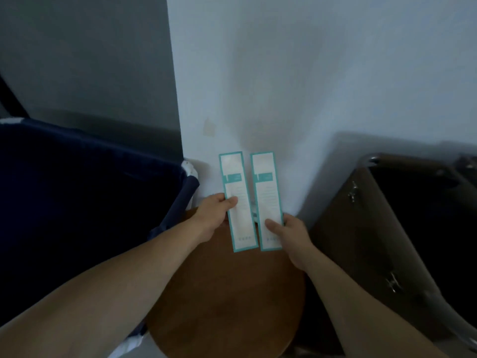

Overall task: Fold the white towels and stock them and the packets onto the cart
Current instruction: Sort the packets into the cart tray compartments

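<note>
From the head view, two long, narrow packets are held up side by side, each white with a teal border and a teal band about a third of the way down from its far end. The left hand [215, 214] has a closed grip on the left packet [238, 187], with the thumb pressed on its front face and the fingers hidden behind it. The right hand [290, 237] grips the right packet [265, 187] the same way, thumb on the front near the lower half. The packets run near to far, almost parallel, with a thin gap between them. Their near ends hang over the far part of a round brown tabletop [227, 301], and their far ends stand against a white wall [322, 73]. Small print on both is too blurred to read.

Both bare forearms reach in from the near corners of the picture.

To the left stands a dark blue fabric bin [85, 192] with a white corner fitting at its right end, and a grey wall [87, 52] rises beyond it. To the right stands a brown container [361, 241] with a dark inside, a metal rim and small metal clasps on its side. Whether either one is the cart cannot be told.
</note>
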